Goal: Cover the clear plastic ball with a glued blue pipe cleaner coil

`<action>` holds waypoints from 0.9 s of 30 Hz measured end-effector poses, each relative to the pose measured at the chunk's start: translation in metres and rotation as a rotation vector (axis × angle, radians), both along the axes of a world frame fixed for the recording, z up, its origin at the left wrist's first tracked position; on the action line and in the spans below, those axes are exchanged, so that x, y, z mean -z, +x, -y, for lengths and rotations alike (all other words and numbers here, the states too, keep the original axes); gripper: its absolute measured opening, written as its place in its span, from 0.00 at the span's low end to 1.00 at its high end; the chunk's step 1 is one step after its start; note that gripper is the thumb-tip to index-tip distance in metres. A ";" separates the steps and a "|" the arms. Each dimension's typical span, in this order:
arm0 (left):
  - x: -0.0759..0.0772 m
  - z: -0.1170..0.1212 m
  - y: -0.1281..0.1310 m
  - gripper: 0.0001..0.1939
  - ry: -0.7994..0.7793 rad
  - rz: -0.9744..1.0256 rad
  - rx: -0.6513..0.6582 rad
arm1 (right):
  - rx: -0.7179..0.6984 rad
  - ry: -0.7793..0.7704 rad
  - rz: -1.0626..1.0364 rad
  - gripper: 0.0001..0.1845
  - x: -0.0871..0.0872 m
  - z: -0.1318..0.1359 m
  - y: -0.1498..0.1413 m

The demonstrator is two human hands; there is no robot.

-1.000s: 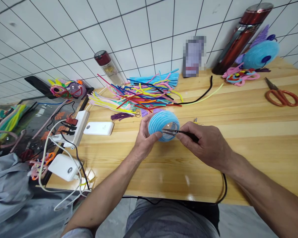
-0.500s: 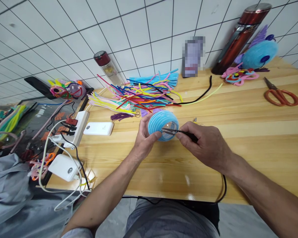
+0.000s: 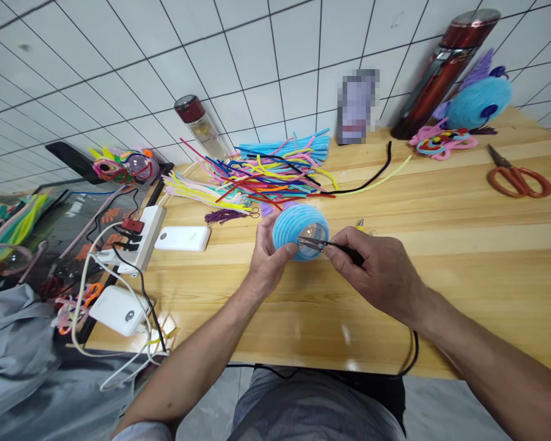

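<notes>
My left hand point(image 3: 267, 260) is wrapped round a clear ball wound with light-blue pipe cleaner point(image 3: 298, 228), held just above the wooden table point(image 3: 463, 245). My right hand point(image 3: 376, 272) is closed on small black snips point(image 3: 328, 246), whose tips touch the ball's bare clear patch. A heap of coloured pipe cleaners point(image 3: 261, 174) lies just behind the ball. A black and a pale yellow pipe cleaner point(image 3: 376, 174) lie to the right of the heap.
Orange scissors point(image 3: 517, 177), a finished blue ball point(image 3: 477, 101) and a red flask point(image 3: 441, 70) are at the back right. A glass bottle point(image 3: 202, 128), a power bank point(image 3: 182, 238), a power strip point(image 3: 140, 239) and cables sit on the left. A black cable point(image 3: 413, 349) hangs off the front edge.
Both hands, the ball and the snips have crept slightly up and to the left; the grip is the same.
</notes>
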State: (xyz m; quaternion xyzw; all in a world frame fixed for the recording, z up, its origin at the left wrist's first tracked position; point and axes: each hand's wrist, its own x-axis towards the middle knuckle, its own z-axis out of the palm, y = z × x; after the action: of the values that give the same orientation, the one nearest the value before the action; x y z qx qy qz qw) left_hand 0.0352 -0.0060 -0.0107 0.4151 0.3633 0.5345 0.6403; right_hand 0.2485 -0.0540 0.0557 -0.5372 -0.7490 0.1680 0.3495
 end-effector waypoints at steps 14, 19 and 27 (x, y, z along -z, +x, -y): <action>0.001 -0.001 0.000 0.47 0.005 -0.038 -0.014 | 0.003 -0.013 -0.009 0.10 0.003 0.001 -0.001; 0.004 -0.003 0.000 0.48 0.014 -0.067 -0.031 | 0.003 -0.004 -0.040 0.11 0.000 0.001 -0.001; 0.007 -0.006 -0.001 0.48 0.043 -0.086 -0.037 | 0.035 0.040 -0.058 0.10 -0.005 0.003 0.001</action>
State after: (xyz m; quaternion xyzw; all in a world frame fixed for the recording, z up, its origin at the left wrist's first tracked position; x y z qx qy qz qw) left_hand 0.0341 0.0000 -0.0178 0.4447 0.3864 0.5357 0.6050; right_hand 0.2492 -0.0570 0.0606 -0.5382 -0.7321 0.1625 0.3847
